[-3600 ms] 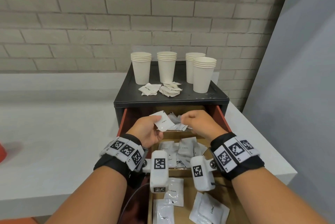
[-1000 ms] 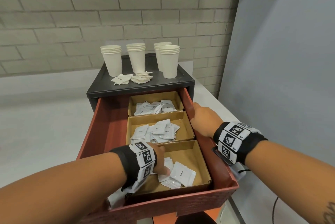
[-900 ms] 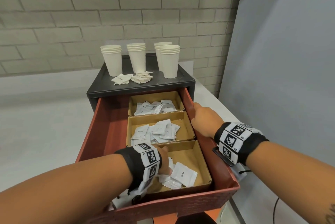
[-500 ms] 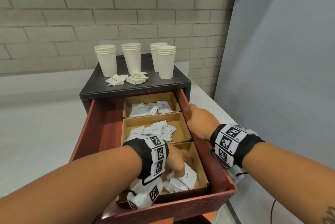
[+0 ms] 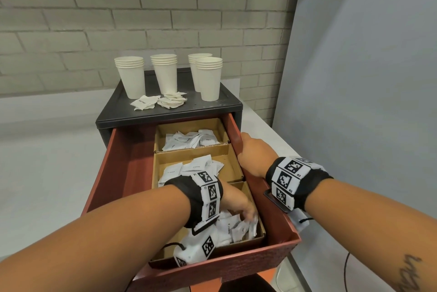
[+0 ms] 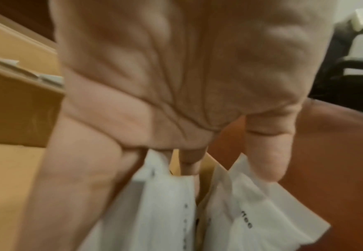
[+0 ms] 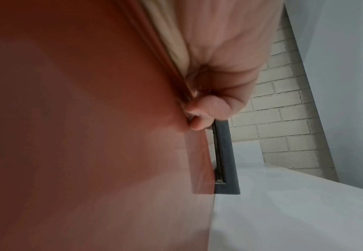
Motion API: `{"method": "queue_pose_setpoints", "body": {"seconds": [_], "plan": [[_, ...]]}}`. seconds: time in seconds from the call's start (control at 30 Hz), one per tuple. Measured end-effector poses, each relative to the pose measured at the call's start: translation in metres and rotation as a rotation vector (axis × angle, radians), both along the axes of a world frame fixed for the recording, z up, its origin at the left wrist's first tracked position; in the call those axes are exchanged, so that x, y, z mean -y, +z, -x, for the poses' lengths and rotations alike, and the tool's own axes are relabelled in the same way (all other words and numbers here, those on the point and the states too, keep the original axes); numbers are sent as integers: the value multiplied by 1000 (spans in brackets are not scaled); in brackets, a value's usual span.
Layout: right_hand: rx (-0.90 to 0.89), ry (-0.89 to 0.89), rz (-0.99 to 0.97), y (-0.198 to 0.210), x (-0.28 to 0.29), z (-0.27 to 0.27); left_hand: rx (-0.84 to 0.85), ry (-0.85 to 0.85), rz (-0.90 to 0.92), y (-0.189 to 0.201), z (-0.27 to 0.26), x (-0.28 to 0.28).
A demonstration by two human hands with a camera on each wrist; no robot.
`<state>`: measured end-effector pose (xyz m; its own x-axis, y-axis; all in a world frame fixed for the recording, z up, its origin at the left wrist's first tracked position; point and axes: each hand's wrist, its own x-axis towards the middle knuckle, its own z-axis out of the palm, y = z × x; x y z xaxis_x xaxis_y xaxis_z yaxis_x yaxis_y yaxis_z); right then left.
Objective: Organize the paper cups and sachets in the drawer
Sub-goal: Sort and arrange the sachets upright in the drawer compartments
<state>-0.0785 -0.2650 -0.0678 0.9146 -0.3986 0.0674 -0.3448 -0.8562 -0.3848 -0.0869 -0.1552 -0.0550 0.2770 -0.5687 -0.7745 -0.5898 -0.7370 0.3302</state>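
Note:
A red drawer (image 5: 111,173) is pulled out of a black cabinet (image 5: 165,119) and holds three cardboard compartments. My left hand (image 5: 241,209) reaches into the nearest one and gathers a bunch of white sachets (image 5: 238,230) against its right side. In the left wrist view these sachets (image 6: 251,212) stand between my thumb and my other fingers. My right hand (image 5: 253,152) grips the drawer's right wall (image 7: 90,118), thumb (image 7: 206,112) on the outside. More sachets fill the middle (image 5: 194,168) and far (image 5: 191,140) compartments. Several stacks of paper cups (image 5: 131,76) stand on the cabinet top.
Two small heaps of sachets (image 5: 145,103) lie in front of the cups on the cabinet top. The cabinet sits on a white counter (image 5: 47,161) against a brick wall (image 5: 94,20). A grey panel (image 5: 366,79) closes off the right side. The drawer's left half has no compartments.
My left hand has swept from the left of the near compartment to its right side, bunching the sachets upright there. My right hand has stayed on the drawer wall.

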Motion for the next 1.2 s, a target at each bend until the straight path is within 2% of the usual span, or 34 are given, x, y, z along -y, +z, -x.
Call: {"method": "queue_pose_setpoints", "body": {"seconds": [0.07, 0.17, 0.37, 0.43, 0.53, 0.7, 0.83, 0.93, 1.03, 1.1, 1.2], "plan": [[-2, 2, 5, 0, 0, 0, -50, 19, 25, -4, 0, 2], [0, 2, 9, 0, -1, 0, -96, 24, -57, -10, -2, 4], [-10, -2, 24, 0, -1, 0, 204, -148, -38, -15, -11, 3], [-17, -2, 35, 1, -2, 0, 208, -172, -4, -16, -16, -3], [-39, -1, 66, 2, -2, 0, 156, -119, 64, -18, -27, -12], [-161, 42, 178, 13, -2, -1, 35, 131, 240, -12, -54, -30], [-279, 132, 308, 43, 0, -8, -24, 389, 499, 2, -83, -49], [-216, 93, 327, 68, -1, -21, -40, 653, 749, 12, -103, -61], [-107, 78, 283, 87, -8, -38, -128, 928, 961, 17, -116, -69], [-52, 105, 233, 94, -17, -48, -192, 1033, 1045, 19, -119, -73], [-17, 187, 100, 91, -35, -61, -225, 1086, 1113, 17, -122, -76]]}}
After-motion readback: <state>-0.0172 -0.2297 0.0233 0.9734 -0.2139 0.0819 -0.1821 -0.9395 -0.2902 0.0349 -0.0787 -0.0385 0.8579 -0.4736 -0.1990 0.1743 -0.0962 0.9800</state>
